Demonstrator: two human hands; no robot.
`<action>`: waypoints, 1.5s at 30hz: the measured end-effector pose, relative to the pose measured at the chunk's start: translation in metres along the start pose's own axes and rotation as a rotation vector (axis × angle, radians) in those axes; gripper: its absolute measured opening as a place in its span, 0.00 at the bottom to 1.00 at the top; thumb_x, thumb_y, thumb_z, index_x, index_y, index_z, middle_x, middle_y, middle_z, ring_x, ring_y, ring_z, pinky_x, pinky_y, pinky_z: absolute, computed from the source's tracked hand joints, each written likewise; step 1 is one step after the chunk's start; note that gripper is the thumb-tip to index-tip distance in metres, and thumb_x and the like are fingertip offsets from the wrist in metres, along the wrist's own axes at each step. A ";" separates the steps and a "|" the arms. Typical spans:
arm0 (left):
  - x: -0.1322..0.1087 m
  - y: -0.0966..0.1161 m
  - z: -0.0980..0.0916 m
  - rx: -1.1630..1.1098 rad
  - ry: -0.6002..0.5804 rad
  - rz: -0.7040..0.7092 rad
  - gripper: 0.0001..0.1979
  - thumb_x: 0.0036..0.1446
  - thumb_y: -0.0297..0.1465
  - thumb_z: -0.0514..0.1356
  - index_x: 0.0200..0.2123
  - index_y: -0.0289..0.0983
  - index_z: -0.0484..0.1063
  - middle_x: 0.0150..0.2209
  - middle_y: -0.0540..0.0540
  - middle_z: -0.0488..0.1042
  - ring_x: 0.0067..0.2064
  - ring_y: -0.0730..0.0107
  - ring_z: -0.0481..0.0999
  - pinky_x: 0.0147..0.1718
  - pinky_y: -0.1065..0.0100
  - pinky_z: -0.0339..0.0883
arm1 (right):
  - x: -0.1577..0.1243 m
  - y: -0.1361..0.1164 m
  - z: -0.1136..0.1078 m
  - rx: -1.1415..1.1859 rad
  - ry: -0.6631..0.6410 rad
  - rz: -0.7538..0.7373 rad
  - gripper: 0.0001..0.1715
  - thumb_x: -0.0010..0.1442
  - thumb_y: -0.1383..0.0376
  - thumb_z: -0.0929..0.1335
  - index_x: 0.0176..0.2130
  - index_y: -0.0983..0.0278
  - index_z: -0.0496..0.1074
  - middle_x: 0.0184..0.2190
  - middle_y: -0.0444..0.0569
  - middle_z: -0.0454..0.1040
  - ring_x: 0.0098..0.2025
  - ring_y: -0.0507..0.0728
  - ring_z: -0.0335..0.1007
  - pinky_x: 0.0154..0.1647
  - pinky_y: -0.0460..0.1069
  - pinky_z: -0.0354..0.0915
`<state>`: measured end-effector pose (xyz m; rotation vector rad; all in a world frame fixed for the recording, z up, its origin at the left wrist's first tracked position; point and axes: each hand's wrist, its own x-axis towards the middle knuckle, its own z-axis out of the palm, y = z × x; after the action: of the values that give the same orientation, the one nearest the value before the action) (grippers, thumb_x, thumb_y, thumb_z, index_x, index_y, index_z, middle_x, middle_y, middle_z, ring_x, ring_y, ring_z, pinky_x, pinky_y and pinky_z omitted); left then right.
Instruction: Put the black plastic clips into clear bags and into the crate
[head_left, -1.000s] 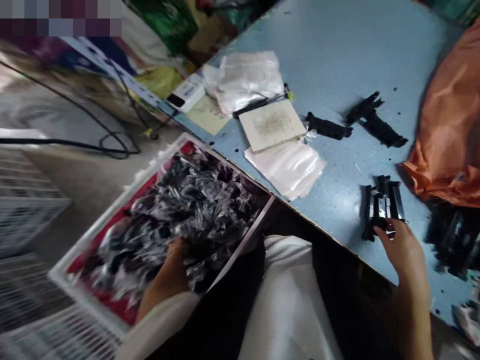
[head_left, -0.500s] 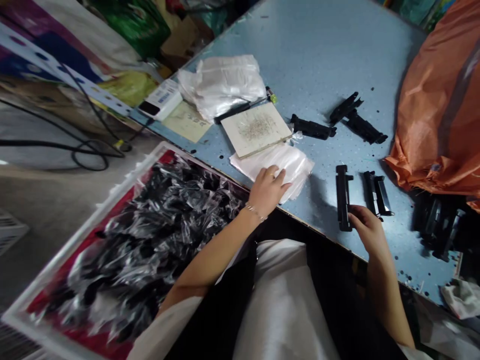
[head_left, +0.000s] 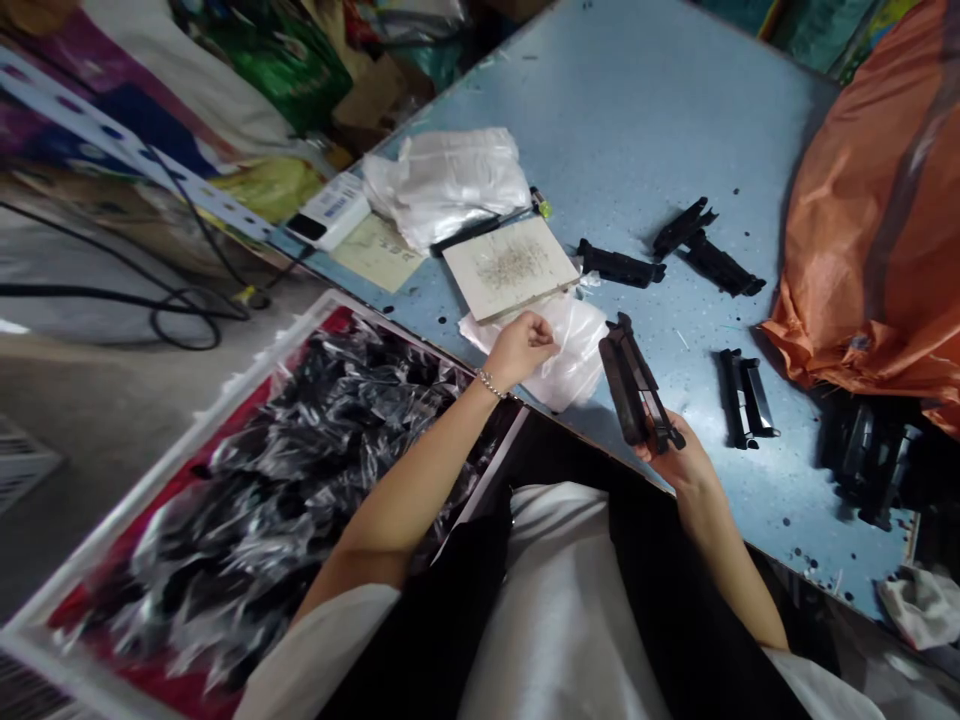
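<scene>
My left hand (head_left: 523,348) is closed in a pinch at the upper sheet of a pile of thin clear plastic bags (head_left: 574,370); its fingertips partly cover the gripped edge. A long black plastic part (head_left: 634,385), with a narrow bar along one side, is gripped at its lower end by my right hand (head_left: 679,455). It is tilted above the table's front edge, just right of the bags. On the far end of the bags rests a pale flat block (head_left: 512,266) with a speckled top.
More black parts (head_left: 621,264) lie about the blue table (head_left: 637,120), with a pair (head_left: 745,398) at right. An orange sack (head_left: 877,220) stands at the right edge. Left below is a white-rimmed crate (head_left: 135,525) of bagged black pieces. A bundle of plastic bags (head_left: 457,180) lies behind.
My right hand has lifted the black part off the table and brought it left, tilting it. My left hand has drawn its fingers into a pinch, and the top bag has shifted.
</scene>
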<state>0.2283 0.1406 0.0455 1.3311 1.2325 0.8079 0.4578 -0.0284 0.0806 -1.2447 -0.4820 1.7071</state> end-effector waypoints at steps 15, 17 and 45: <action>-0.007 -0.004 0.017 0.016 -0.019 0.016 0.15 0.46 0.22 0.66 0.34 0.38 0.64 0.27 0.54 0.74 0.30 0.73 0.75 0.34 0.69 0.68 | 0.006 0.012 0.008 0.130 0.023 0.096 0.20 0.43 0.56 0.80 0.34 0.61 0.76 0.24 0.44 0.76 0.23 0.51 0.70 0.21 0.44 0.66; -0.011 -0.002 0.016 0.080 -0.002 0.050 0.12 0.48 0.22 0.65 0.34 0.38 0.65 0.29 0.53 0.75 0.31 0.73 0.76 0.35 0.69 0.68 | 0.013 0.013 0.012 0.063 -0.046 0.111 0.19 0.43 0.57 0.80 0.31 0.63 0.75 0.21 0.45 0.74 0.20 0.50 0.67 0.20 0.43 0.65; -0.010 0.004 -0.021 0.636 0.075 0.287 0.17 0.56 0.22 0.58 0.45 0.36 0.80 0.49 0.41 0.77 0.43 0.63 0.78 0.50 0.59 0.73 | 0.025 0.030 0.014 0.283 -0.020 0.157 0.22 0.42 0.60 0.81 0.34 0.62 0.73 0.25 0.45 0.76 0.22 0.50 0.67 0.19 0.42 0.65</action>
<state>0.2068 0.1376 0.0551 2.0423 1.4418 0.6878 0.4308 -0.0189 0.0506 -1.0832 -0.1490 1.8471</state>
